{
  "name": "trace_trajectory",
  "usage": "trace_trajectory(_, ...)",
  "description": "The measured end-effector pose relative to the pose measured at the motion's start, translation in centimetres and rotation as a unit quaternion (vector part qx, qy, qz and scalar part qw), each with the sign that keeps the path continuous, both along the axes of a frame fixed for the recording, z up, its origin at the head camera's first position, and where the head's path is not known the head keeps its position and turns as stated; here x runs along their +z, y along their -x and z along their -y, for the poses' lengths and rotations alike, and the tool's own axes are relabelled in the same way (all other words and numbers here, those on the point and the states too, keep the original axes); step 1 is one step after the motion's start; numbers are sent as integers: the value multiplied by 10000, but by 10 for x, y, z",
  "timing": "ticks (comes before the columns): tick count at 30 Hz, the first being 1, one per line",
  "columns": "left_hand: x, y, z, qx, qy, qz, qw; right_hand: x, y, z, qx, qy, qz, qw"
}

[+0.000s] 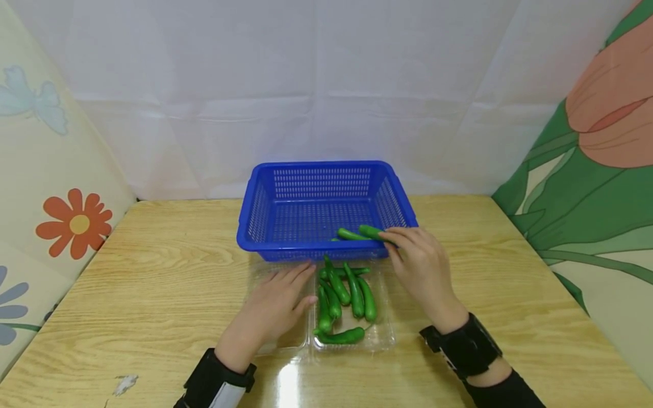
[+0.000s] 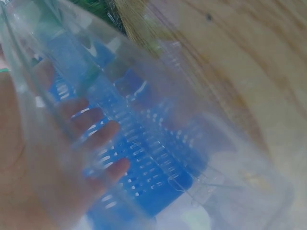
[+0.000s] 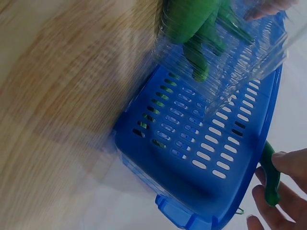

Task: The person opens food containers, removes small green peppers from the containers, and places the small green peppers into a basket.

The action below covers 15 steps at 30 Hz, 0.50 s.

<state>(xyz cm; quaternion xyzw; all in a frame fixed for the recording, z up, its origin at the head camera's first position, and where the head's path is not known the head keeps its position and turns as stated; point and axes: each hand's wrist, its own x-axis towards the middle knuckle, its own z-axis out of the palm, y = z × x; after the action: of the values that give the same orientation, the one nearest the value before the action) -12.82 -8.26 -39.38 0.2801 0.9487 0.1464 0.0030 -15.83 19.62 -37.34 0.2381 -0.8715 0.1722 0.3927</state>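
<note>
My right hand (image 1: 423, 269) pinches a green chili pepper (image 3: 272, 175) between thumb and fingers, just over the near right rim of the blue plastic basket (image 1: 326, 247). Inside that basket, near the same corner, lies another green pepper (image 1: 352, 234). In front of it is a clear plastic clamshell box (image 1: 385, 334), its right half holding several green peppers (image 1: 356, 294). My left hand (image 1: 278, 303) is over the box's left half, fingers extended. The left wrist view shows the left fingers (image 2: 103, 134) through clear plastic; contact with it is hard to judge.
A wood-grain table (image 1: 168, 283) carries everything. White cloth (image 1: 316, 102) hangs behind the basket, and painted panels stand at left and right (image 1: 602, 187). A pale worn spot (image 1: 126, 384) marks the table at lower left.
</note>
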Motion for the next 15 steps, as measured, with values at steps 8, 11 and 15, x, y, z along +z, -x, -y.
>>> trace_trajectory(8, 0, -1, 0, 9, 9, 23, 10000, 0, 0, 0, 42, -39, 115, 9999)
trace_trajectory(11, 0, -1, 0, 7, 20, -7, 10000, -1, 0, 0, 86, 4, 146, 9999)
trace_trajectory(15, -1, 0, 0, 11, 37, -54, 10000, -2, 1, 0, 136, 58, 165, 9998)
